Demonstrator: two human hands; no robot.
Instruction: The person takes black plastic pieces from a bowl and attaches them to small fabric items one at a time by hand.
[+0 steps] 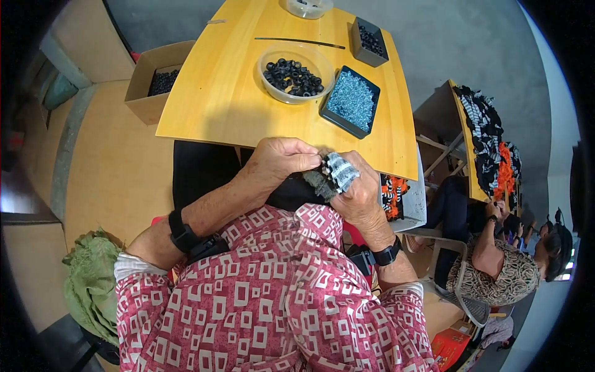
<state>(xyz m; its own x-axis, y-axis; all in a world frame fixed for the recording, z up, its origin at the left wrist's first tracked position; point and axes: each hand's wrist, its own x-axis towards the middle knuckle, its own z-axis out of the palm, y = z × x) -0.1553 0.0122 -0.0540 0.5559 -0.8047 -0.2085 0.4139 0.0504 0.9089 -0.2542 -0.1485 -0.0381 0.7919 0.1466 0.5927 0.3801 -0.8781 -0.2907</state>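
Observation:
Just off the table's near edge, both my hands meet over a small piece of black, white and grey striped fabric (340, 173) with a fuzzy grey part below it. My right hand (361, 197) is closed around this fabric from the right. At its left edge my left hand (281, 162) pinches with thumb and forefinger; whatever sits between those fingertips is too small to make out. Beyond the hands, a clear round bowl (265, 56) holds black ring-shaped pieces. Beside it stands a black tray (348, 128) full of small pale-blue beads.
On the yellow table (217, 80) lie a thin dark stick (300, 42) and a grey box (372, 57) of black pieces. A cardboard box (140, 99) stands left. A white bin (416, 204) with orange and striped fabric is at right. Another person (496, 266) sits near a second table.

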